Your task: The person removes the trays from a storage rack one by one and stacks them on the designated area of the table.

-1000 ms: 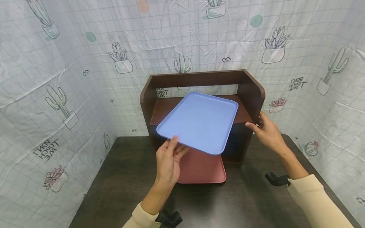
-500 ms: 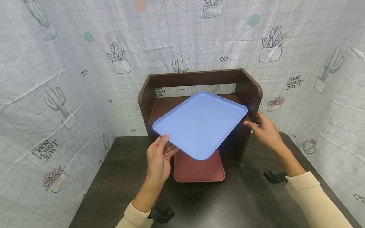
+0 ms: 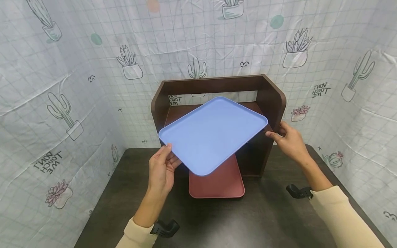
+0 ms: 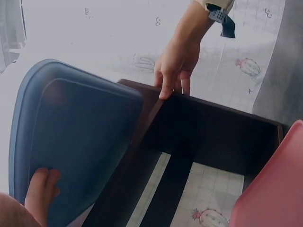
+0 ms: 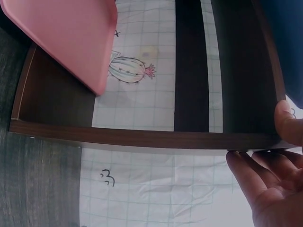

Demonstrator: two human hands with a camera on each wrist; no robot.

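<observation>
A blue rectangular tray (image 3: 214,134) is held up at a tilt in front of a dark brown two-tier shelf (image 3: 214,83). My left hand (image 3: 161,172) pinches its near left edge, thumb on top; in the left wrist view the fingers (image 4: 41,189) support its underside. At the shelf's right side, my right hand (image 3: 291,143) grips the side panel, with the thumb at the front edge and the fingers outside, as the right wrist view also shows. Below the blue tray, a pinkish-red tray (image 3: 217,187) sticks out from the shelf's lower compartment; its back part is hidden.
The shelf stands toward the back of a dark wooden table (image 3: 263,220). White grid-patterned cloth (image 3: 161,41) printed with cacti surrounds the table at the back and both sides. Each wrist wears a black strap mount (image 3: 165,228).
My left hand has moved left, turning the blue tray clockwise as seen from above, its near corner swinging left. My right hand stays on the shelf side, and the pinkish-red tray stays put.
</observation>
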